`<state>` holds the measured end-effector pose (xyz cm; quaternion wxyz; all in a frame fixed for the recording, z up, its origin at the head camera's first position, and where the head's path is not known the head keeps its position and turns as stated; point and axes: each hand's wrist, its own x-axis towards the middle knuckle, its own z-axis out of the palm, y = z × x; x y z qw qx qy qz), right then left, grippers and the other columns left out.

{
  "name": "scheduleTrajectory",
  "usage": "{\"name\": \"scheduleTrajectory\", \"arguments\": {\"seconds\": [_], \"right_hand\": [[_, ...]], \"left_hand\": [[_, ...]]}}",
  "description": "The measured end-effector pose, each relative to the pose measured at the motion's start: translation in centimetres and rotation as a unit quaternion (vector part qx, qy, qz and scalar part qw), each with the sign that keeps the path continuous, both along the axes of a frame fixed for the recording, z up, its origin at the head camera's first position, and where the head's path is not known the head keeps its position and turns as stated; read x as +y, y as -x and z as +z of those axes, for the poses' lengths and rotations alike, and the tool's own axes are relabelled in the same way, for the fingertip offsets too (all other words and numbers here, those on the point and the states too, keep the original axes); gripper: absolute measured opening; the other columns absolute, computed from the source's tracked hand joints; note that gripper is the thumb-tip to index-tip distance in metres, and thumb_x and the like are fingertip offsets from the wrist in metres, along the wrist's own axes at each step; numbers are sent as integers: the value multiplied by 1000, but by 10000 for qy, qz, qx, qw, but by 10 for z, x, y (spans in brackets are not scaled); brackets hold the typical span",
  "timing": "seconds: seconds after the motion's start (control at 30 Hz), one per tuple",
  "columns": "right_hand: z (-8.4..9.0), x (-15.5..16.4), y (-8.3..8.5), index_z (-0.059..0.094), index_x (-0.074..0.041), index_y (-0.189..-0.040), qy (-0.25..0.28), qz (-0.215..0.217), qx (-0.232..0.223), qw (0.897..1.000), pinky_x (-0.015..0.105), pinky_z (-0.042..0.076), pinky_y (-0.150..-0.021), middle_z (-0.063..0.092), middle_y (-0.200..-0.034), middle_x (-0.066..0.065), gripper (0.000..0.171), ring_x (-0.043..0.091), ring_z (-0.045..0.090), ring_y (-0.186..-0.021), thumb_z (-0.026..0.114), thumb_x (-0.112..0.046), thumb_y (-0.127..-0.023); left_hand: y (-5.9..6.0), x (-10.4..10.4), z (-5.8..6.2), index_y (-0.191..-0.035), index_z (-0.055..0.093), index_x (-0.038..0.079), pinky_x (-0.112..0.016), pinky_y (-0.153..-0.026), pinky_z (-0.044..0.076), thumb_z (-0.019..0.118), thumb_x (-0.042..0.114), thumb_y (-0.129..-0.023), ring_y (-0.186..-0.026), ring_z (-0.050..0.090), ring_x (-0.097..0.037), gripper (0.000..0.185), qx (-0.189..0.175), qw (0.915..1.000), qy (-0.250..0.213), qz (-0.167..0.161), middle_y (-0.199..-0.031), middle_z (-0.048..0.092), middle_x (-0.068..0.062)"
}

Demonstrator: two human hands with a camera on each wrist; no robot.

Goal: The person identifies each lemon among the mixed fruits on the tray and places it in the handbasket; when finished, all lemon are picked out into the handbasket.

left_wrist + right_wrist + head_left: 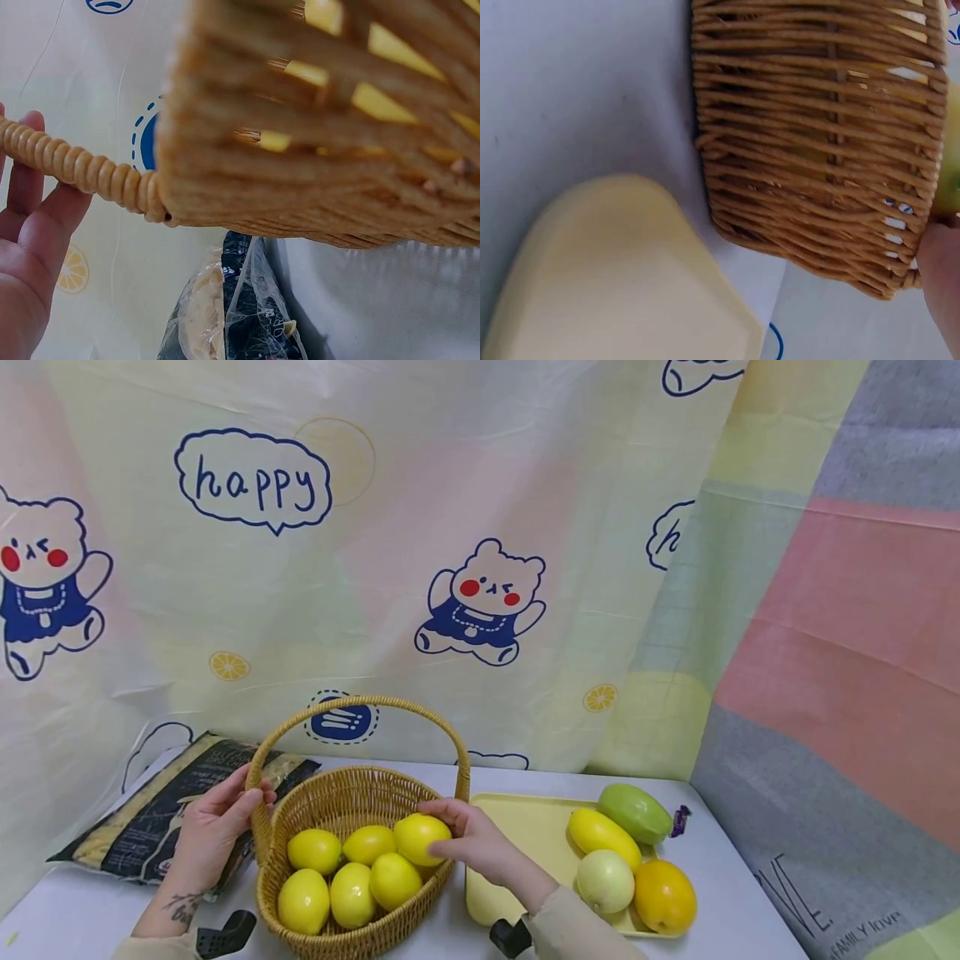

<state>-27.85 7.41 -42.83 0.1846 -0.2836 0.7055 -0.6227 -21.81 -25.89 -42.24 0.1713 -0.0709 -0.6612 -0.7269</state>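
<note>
Wicker basket [345, 827] sat on the white counter [75, 918], near the front edge; everything below is placed relative to it.

Right hand [468, 839] reached over the basket's right rim, fingers curled round a lemon [420, 837] at the top of the pile inside, right side. Five more lemons [337, 881] lay in the basket below and left of that one.

Left hand [213, 827] was at the basket's left side, where the handle [360, 703] meets the rim. Fingers were mostly straight, resting against the base of the handle; left wrist view showed the ribbed handle crossing the fingers [34, 195], thumb out of view. Looked like a steadying touch, not a full grip.

Right of the basket, just beside it: pale yellow tray [517, 827] with a green fruit [636, 812], a yellow fruit [602, 835], a pale round fruit [605, 881] and an orange one [664, 896], all bunched at the tray's far side from the basket.

Left of and behind the basket: dark plastic bag [142, 827] lying flat, partly under the left hand.

Behind the basket: bear-print backdrop [480, 602].
</note>
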Motion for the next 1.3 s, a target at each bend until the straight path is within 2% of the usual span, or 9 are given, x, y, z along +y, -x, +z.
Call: {"name": "scheduleTrajectory", "arguments": {"seconds": [0.17,0.37,0.63,0.73,0.9,1.0,1.1,1.17,1.3], "right_hand": [[-3,0,0,43,1,-133,280,-193,91,9994,39,24,-114,38,-143,17,56,26,30,-137,55,13,-80],[-5,3,-1,46,2,-130,524,-298,162,9981,41,21,-114,42,-141,16,52,25,30,-137,56,12,-80],[9,17,-16,42,6,-130,924,-255,14,9954,40,40,-104,47,-134,20,53,34,44,-127,62,6,-81],[13,31,-25,40,7,-131,1210,-273,51,9923,35,48,-96,55,-128,8,53,29,50,-120,61,5,-82],[16,65,-42,48,-5,-127,1688,-366,-12,9850,33,50,-92,59,-121,-4,45,20,56,-113,58,5,-84],[18,86,-56,47,-5,-127,1454,-716,-459,9857,33,49,-94,58,-121,-3,42,18,56,-113,57,1,-87],[21,96,-64,39,-1,-133,1154,-909,-1118,9828,33,47,-98,54,-126,-1,46,19,51,-119,54,-5,-90],[21,93,-63,30,3,-139,1175,-810,-1398,9798,34,43,-102,46,-135,6,51,23,44,-127,49,-4,-92],[20,74,-52,11,7,-144,1292,-554,-1736,9747,41,27,-113,16,-151,22,60,35,17,-140,40,-4,-93]], "left_hand": [[0,0,0,-140,41,12,-16,-73,54,56,18,-92,-86,64,1,51,-5,10000,0,-9,-95,67,15],[1,0,0,-140,41,12,-16,-73,54,56,19,-92,-86,64,1,51,10,10000,7,32,-96,67,16],[0,3,-1,-140,41,12,-15,-73,54,56,18,-92,-86,64,1,51,1,9999,-30,112,-96,66,16],[-4,6,3,-142,38,12,-12,-74,52,56,24,-93,-88,61,6,54,-274,9970,541,474,-99,63,23],[-21,8,12,-144,34,13,-14,-74,52,54,39,-92,-87,51,17,62,-1297,9685,1832,1075,-124,54,6],[-38,7,13,-146,29,11,-27,-79,56,54,41,-92,-96,55,4,67,-2141,9550,1918,730,-138,40,-17],[-50,8,9,-146,24,5,-38,-82,55,54,40,-92,-110,54,-23,72,-2850,9379,1971,156,-142,33,-26],[-54,10,3,-145,21,-2,-42,-80,55,55,37,-92,-116,49,-38,74,-3070,9280,2103,-182,-140,32,-31],[-54,17,-8,-143,16,-10,-44,-77,56,53,22,-94,-113,51,-45,69,-3339,9179,2061,-587,-137,30,-38]]}}
